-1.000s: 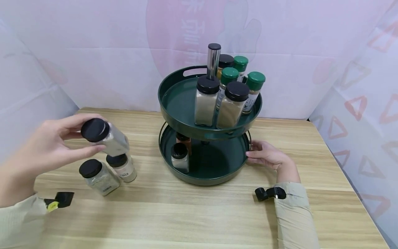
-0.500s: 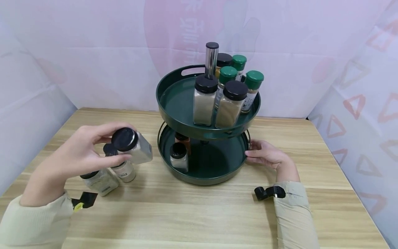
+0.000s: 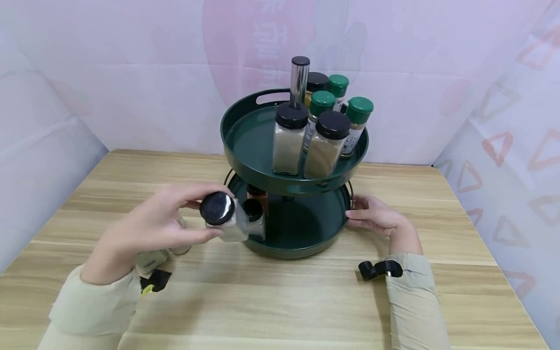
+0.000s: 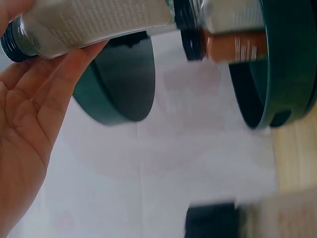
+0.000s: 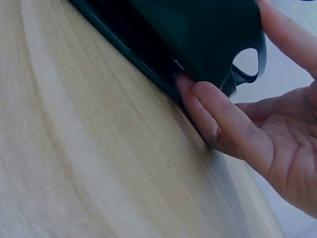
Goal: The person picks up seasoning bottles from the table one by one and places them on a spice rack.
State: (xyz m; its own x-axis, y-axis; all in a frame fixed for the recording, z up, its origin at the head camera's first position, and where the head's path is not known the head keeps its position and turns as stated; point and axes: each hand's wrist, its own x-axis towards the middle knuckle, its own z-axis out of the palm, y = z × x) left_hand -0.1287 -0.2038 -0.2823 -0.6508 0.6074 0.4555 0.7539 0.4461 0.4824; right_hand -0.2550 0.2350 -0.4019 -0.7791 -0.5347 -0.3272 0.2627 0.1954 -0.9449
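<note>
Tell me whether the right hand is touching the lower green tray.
Touching. The right wrist view shows the right hand with fingers against the lower green tray.

In the head view, my left hand point(image 3: 150, 223) hid the upper parts of two jars point(image 3: 150, 260) on the table. The held jar point(image 3: 236, 227) covered part of a clear jar point(image 3: 259, 229) on the lower tray point(image 3: 302, 228), which itself partly hid a red-brown jar point(image 3: 263, 200). The upper tray point(image 3: 249, 141) blocked the back of the lower one. In the left wrist view, the held jar ran off the top, and a blurred jar point(image 4: 275, 218) was cut off at the corner, its label unreadable. The right wrist view's edge cropped my right hand point(image 5: 270, 134).
</note>
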